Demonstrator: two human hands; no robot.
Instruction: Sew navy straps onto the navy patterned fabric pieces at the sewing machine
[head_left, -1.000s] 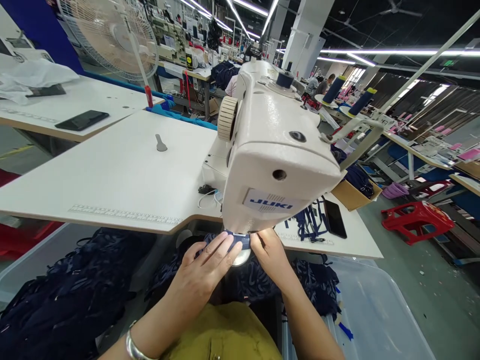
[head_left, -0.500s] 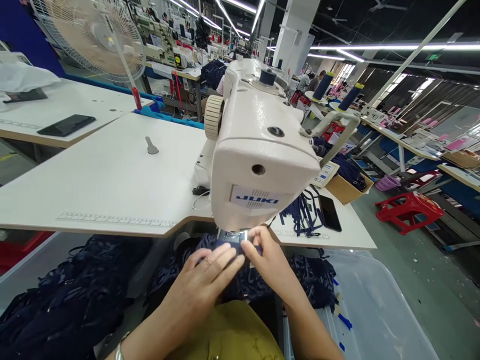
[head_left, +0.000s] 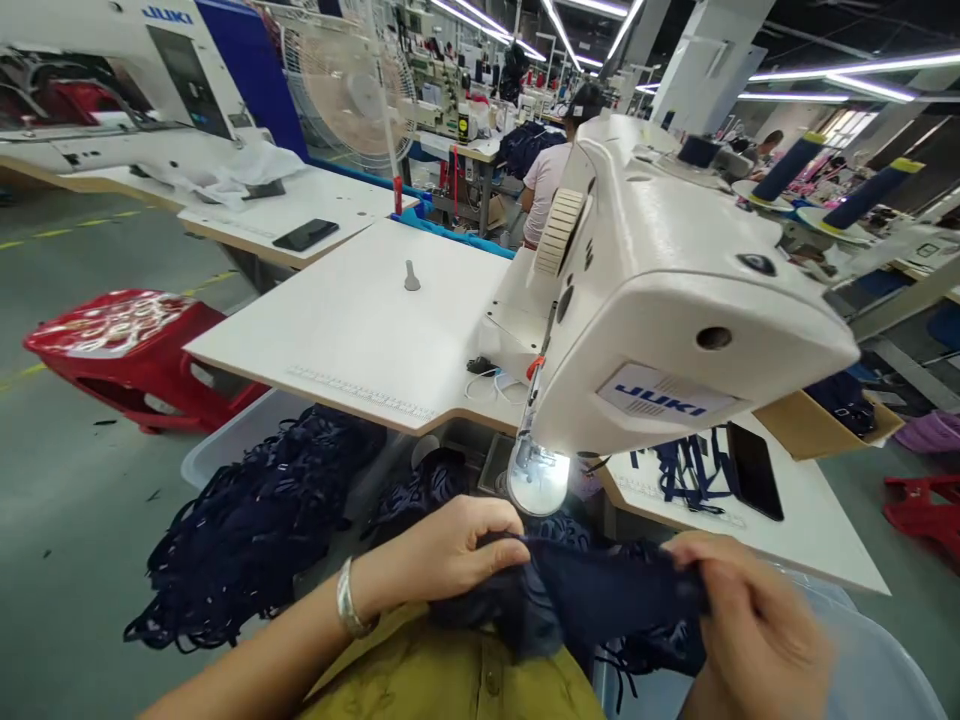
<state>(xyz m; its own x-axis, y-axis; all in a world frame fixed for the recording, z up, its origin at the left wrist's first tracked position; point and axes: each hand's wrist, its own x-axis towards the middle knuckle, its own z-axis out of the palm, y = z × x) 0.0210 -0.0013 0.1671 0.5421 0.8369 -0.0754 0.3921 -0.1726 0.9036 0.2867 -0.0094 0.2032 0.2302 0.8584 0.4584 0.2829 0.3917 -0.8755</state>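
A navy fabric piece (head_left: 607, 590) is stretched between my two hands, in front of the sewing machine (head_left: 667, 300). My left hand (head_left: 457, 550), with a silver bracelet at the wrist, pinches its left part between thumb and fingers. At the other end, my right hand (head_left: 757, 610) is closed on the fabric and slightly blurred. The lit needle area (head_left: 538, 478) of the machine lies just beyond the cloth, apart from both hands. What kind of garment part the fabric is, I cannot tell.
Navy pieces with straps (head_left: 255, 530) fill a clear bin at the left. A phone (head_left: 754, 470) and navy straps (head_left: 694, 475) lie on the right of the machine table (head_left: 375, 320). A red stool (head_left: 135, 350) stands left; a co-worker (head_left: 546, 180) sits beyond the machine.
Both hands have come away from the needle area toward me, drawing the fabric out. My right hand has moved right, stretching the cloth. The view has turned left.
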